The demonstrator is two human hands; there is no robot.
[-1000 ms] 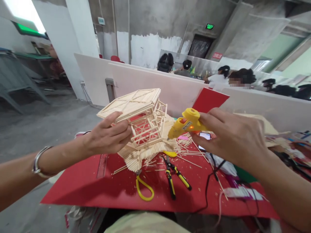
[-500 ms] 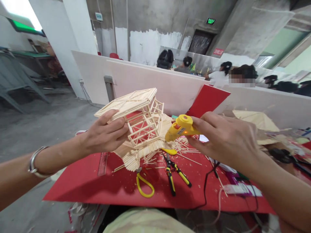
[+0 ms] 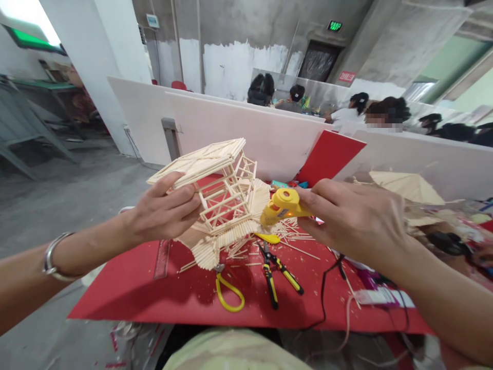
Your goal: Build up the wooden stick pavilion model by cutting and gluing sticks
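A model house of thin wooden sticks (image 3: 225,203) is held tilted above the table by my left hand (image 3: 167,205), whose fingers close around its edge just under the flat stick panel (image 3: 200,162). Its lower part is a broad ribbed base (image 3: 210,252). Wrapped around a yellow hot glue gun (image 3: 283,204) is my right hand (image 3: 350,216). An orange light glows on the gun's side. The gun's front end points down to the left, close to the right edge of the model's base; whether they touch I cannot tell.
On the red tabletop (image 3: 127,293) lie black-and-yellow pruning shears (image 3: 275,272), a tool with yellow loop handles (image 3: 230,293), a clear ruler (image 3: 162,259) and loose sticks (image 3: 296,236). A black cable (image 3: 325,293) runs at right. White partitions (image 3: 231,118) stand behind; people sit beyond.
The glue gun has shifted slightly left and down, nearer the model's base. The model and my left hand have moved only a little left in view.
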